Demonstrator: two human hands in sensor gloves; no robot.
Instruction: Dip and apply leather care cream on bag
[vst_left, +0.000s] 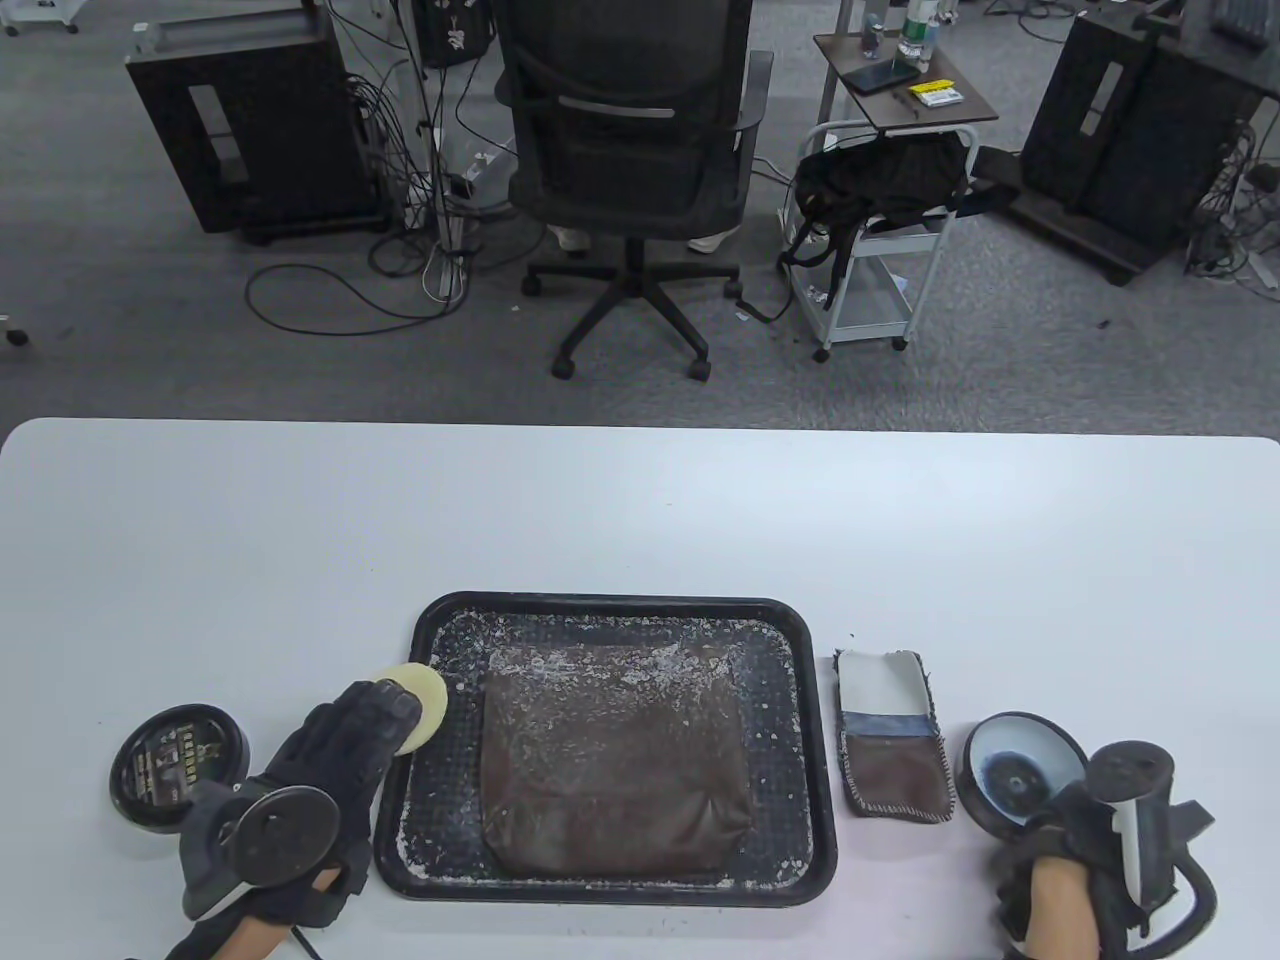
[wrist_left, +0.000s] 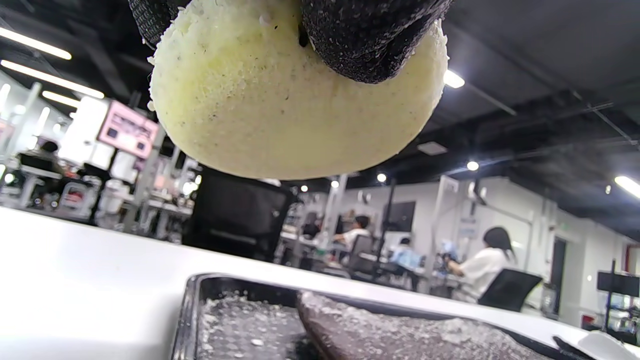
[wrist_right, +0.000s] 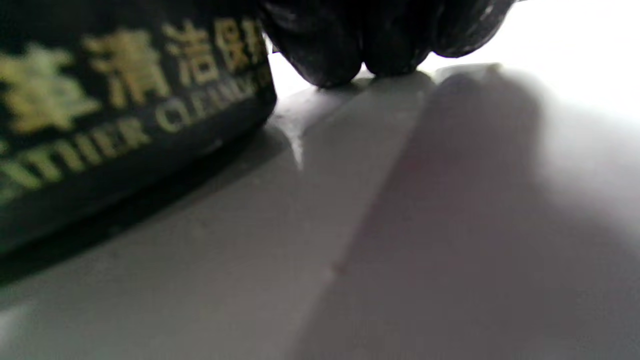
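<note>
Left hand (vst_left: 345, 740) grips yellow sponge (wrist_left: 295, 95) over tray (vst_left: 815, 800) holding bag (vst_left: 615, 760); right hand's (vst_left: 1060, 860) grip unclear.

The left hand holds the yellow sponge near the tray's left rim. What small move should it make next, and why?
Probably the left hand should carry the sponge rightward and lower it onto the brown bag. The sponge hangs above the tray rim, not touching the bag, and the left wrist view shows white flecks on it. If that is too little cream, dip first in the open jar by the right hand.
</note>
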